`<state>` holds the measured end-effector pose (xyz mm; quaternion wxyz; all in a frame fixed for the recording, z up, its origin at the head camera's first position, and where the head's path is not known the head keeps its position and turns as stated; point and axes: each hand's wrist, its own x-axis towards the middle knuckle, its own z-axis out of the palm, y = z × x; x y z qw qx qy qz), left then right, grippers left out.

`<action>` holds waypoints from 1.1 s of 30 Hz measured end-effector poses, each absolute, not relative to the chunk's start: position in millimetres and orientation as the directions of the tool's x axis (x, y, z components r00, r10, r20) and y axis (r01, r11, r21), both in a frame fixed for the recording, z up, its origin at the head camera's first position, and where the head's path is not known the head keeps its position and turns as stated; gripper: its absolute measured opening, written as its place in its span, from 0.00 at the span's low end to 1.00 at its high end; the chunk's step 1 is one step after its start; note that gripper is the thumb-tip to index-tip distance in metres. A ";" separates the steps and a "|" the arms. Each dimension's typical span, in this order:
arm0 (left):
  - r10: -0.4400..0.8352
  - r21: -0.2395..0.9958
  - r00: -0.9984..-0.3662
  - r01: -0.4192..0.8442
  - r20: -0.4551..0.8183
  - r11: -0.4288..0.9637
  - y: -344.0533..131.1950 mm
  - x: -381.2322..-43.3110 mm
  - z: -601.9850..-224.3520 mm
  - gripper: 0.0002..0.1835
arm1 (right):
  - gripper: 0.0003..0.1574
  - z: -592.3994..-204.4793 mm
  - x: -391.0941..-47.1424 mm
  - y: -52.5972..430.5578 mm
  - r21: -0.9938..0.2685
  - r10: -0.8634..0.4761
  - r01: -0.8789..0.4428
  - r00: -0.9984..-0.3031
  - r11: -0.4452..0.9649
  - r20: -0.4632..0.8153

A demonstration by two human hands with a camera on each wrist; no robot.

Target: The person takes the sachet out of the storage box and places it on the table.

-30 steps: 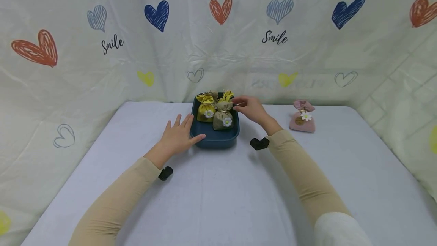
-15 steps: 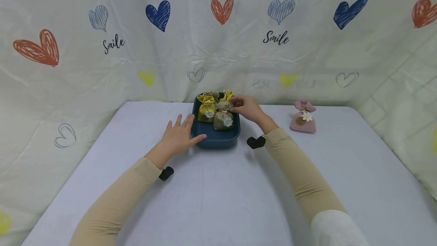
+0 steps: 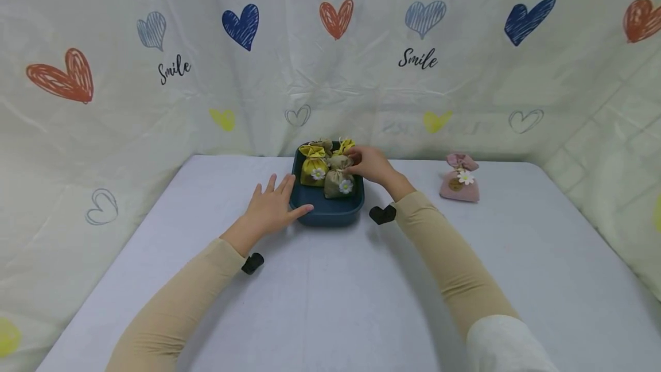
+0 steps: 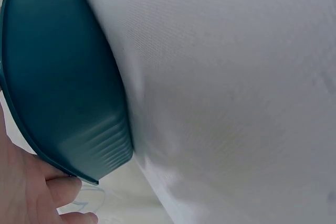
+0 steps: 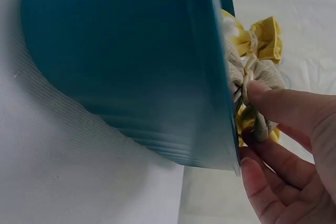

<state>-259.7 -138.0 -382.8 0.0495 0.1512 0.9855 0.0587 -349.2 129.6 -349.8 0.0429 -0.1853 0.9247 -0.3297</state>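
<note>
A dark teal plastic basin [image 3: 330,219] stands at the back middle of the table, holding several small drawstring pouches. With thumb and fingers my right hand [image 3: 373,165] pinches the tied neck of the front beige pouch [image 3: 334,186], which has a white daisy on it. To its left sits a yellow pouch [image 3: 311,175], also with a daisy; another yellow pouch [image 3: 346,145] and a beige one [image 3: 325,144] are partly hidden behind. My left hand [image 3: 265,209] rests spread on the basin's left rim, thumb along the front left corner; the left wrist view shows its fingertips touching the rim.
A pink pouch [image 3: 458,186] with a daisy stands on the white-covered table [image 3: 320,303] to the right of the basin. Behind the table hangs a pale curtain [image 3: 372,85] printed with hearts and "Smile".
My right hand has shifted slightly left and down, from beside the rear yellow pouch to the neck of the front beige pouch. The left hand stays on the rim.
</note>
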 end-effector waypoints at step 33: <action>0.309 0.113 -0.949 0.300 -0.071 0.947 -136.9 -260.1 -382.2 0.54 | 0.16 -351.8 -348.8 133.1 -0.604 -0.494 -0.431 -0.867 0.670 0.070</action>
